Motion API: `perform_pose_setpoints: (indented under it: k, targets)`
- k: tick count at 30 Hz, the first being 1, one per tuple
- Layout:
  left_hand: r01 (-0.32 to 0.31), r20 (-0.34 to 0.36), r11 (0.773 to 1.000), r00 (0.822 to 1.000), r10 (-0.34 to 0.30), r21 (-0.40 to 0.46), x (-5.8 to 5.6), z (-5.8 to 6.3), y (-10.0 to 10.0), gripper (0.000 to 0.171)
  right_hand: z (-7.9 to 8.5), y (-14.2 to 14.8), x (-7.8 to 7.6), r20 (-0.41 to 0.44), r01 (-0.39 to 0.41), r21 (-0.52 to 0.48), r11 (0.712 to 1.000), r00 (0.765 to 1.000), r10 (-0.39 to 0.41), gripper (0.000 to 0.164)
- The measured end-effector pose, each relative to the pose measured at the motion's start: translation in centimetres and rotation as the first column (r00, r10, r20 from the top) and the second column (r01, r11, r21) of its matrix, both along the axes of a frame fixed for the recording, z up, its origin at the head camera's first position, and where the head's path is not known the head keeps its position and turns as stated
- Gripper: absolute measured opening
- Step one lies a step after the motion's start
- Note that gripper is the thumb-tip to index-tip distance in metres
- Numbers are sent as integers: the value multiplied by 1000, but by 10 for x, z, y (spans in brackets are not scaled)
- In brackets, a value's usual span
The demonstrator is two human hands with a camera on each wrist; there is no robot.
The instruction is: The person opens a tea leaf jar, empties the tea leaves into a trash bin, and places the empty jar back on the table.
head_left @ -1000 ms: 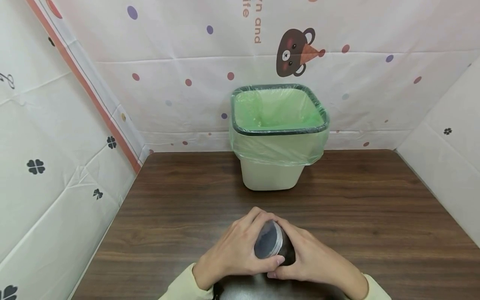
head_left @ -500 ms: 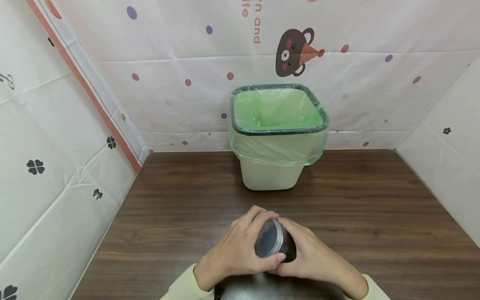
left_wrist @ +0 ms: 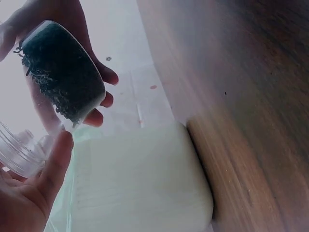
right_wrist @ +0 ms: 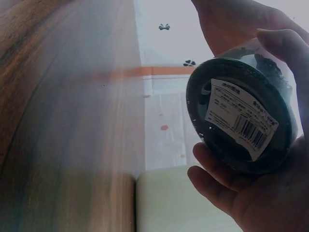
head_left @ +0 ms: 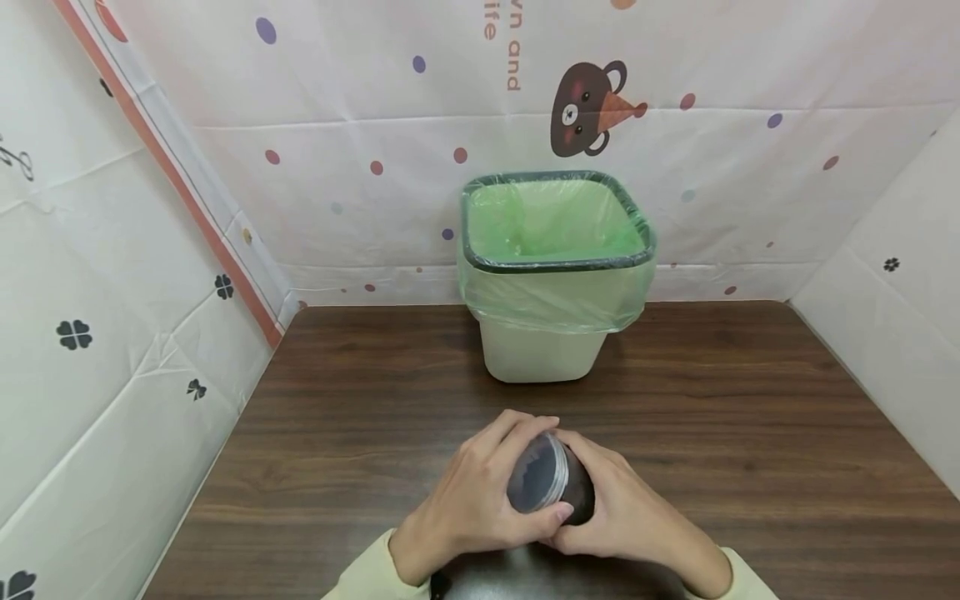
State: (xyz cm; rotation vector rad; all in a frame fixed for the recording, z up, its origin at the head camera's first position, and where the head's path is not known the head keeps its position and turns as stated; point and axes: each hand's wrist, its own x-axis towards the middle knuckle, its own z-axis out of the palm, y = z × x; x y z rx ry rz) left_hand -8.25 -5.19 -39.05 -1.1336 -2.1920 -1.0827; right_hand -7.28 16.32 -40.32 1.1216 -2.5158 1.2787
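Between both hands is a clear plastic jar [head_left: 580, 493], tilted with its lid end toward the left. Dark, dry shreds fill its bottom part, seen through the wall in the left wrist view [left_wrist: 63, 72]. My left hand [head_left: 480, 496] grips the clear screw lid [head_left: 534, 475], thumb on the near side and fingers over the far side. My right hand [head_left: 626, 508] wraps round the jar's body. A white label [right_wrist: 241, 116] with a barcode is stuck on the jar's base, facing the right wrist camera.
Beyond the hands, a pale bin [head_left: 543, 354] stands at the back of the dark wooden table [head_left: 360, 400]. A green plastic bag [head_left: 555, 300] lines it and folds over its dark rim. Printed white cloth [head_left: 337, 183] hangs behind and along the sides.
Both hands keep their hold on the jar and its lid. The left fingertips have shifted slightly on the lid's far edge, and a little more of the jar's body shows.
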Motion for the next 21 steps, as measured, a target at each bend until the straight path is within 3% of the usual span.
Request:
perform_pose_setpoints:
  k: [15, 21]
  targets:
    - [51, -101, 999, 994, -52, -11, -1, 9, 0, 63, -1, -2, 1, -52, -21, -68, 997, 998, 17, 82]
    - [118, -100, 993, 988, -117, 2, -2, 13, -1, 53, -1, -4, 1, -81, -40, -91, 995, 996, 33, 83]
